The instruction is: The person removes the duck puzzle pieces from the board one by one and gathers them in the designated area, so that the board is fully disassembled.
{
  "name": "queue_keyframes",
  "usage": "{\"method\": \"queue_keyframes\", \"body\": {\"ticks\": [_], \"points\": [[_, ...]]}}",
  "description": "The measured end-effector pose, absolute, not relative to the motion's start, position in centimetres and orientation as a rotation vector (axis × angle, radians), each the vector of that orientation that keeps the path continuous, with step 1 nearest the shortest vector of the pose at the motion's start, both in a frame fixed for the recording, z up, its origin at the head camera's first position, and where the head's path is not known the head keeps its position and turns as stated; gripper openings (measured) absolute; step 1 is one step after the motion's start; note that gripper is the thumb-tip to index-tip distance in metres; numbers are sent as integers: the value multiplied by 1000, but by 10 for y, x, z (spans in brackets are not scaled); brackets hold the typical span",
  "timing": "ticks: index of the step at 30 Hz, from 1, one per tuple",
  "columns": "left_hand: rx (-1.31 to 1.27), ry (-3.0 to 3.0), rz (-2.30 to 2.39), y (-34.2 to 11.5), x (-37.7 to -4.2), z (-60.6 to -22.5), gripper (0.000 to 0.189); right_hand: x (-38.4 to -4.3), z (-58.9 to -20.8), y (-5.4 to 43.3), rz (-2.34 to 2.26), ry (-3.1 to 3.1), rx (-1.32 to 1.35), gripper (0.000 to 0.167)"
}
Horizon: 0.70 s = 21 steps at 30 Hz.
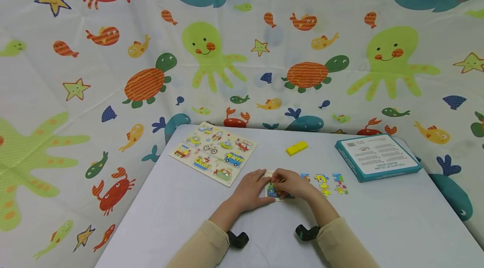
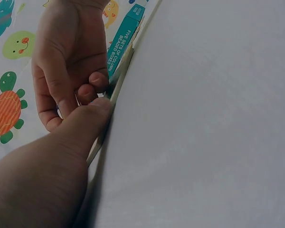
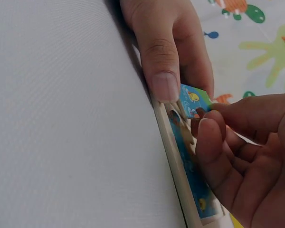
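A small wooden puzzle tray [image 3: 173,175] with a blue picture area lies flat on the table. My left hand [image 1: 249,192] rests at its left side, fingers extended, the thumb along the near edge. Over the tray, my right hand [image 1: 293,182] pinches a blue puzzle piece [image 3: 192,99] with a yellow animal printed on it. That piece is tilted up, close to the left thumb in the right wrist view. Both hands hide much of the tray. Loose puzzle pieces [image 1: 322,179] lie in columns just right of the right hand.
A wooden vehicle puzzle board [image 1: 206,140] lies at the back left. Behind the tray is a yellow block [image 1: 296,148]. A teal and white box [image 1: 378,156] sits at the back right. A printed sea-animal cloth [image 1: 227,104] hangs behind the white table [image 1: 170,201].
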<state>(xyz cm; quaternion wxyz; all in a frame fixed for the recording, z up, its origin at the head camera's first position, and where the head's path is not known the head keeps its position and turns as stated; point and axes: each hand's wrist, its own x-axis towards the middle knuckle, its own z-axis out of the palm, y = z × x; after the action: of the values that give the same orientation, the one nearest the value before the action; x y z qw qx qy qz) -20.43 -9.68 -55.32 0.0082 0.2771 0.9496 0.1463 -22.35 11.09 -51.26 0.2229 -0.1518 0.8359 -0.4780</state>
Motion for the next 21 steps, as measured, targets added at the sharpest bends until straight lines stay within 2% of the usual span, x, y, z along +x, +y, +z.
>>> {"method": "queue_keyframes", "body": {"ticks": [11,21], "points": [[918,2962,440,-98,-205,-553,64,-226,-498,128,-1265,2364,-434,9],[971,2955,452,-100,-203,-552,52,-222,-486,166,-1238,2403,-372,16]]}}
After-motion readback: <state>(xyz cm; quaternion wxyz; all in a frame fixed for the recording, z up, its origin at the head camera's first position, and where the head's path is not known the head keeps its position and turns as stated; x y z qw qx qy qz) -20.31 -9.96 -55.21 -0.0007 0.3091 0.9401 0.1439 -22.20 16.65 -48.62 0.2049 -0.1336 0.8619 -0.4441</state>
